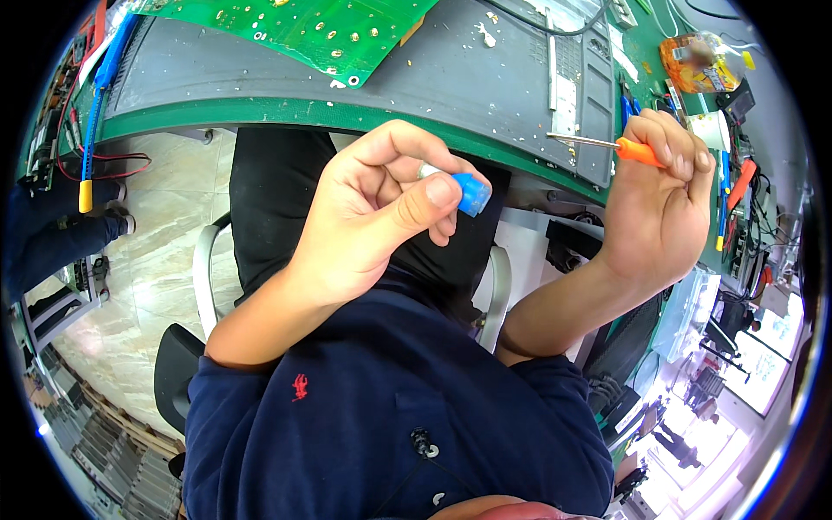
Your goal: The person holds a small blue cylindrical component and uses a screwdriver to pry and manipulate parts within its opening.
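My left hand is raised above my lap, its thumb and fingers closed around a small blue plastic piece with a white end. What kind of part this is I cannot make out. Farther right, my right hand grips the orange handle of a slim screwdriver. Its metal shaft points left, over the bench's front edge and apart from the blue piece. A green circuit board lies on the grey bench mat, beyond my left hand.
A bottle of orange drink and a white cup stand on the right. A blue, yellow-tipped cable hangs at the left bench edge beside red wires. Small debris dots the mat. Another person's legs show at far left.
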The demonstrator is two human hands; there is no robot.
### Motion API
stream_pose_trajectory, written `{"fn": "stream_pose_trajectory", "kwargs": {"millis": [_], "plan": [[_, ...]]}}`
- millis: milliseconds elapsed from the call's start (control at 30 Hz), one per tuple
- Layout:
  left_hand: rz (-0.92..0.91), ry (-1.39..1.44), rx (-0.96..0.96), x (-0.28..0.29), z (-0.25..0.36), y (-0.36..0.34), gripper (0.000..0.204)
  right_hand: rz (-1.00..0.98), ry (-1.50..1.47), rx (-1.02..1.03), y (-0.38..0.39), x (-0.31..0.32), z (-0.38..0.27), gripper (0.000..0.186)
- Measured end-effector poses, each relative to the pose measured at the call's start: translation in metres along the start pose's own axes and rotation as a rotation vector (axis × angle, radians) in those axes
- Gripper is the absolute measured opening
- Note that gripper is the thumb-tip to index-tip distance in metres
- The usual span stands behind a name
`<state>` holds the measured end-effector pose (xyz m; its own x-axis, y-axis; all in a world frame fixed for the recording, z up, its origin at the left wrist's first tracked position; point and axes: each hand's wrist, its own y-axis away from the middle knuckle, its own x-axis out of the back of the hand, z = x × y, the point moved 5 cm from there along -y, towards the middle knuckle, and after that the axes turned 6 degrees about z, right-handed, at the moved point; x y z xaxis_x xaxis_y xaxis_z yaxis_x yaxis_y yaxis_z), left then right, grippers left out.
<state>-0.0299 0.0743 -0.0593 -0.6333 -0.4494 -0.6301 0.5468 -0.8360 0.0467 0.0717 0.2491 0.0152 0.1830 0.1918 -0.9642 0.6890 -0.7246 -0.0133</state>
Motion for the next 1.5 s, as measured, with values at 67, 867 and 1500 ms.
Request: {"fn": "stream_pose_trajectory", "kwargs": {"millis": [67,867,1500], "plan": [[-0.019,0.001,-0.016,0.001,-0.002,-0.002,0.027,-0.024,0.010,0.004,0.000,0.001,0.000,0.031],[-0.122,0.505,0.318,-0.009,-0.017,-0.006,0.034,-0.264,0.265,0.332,0.020,-0.011,-0.010,0.023],[-0.098,0.281,0.102,0.001,-0.004,-0.004,0.034,-0.465,1.101,0.369,0.018,-0.013,0.020,0.049]]}}
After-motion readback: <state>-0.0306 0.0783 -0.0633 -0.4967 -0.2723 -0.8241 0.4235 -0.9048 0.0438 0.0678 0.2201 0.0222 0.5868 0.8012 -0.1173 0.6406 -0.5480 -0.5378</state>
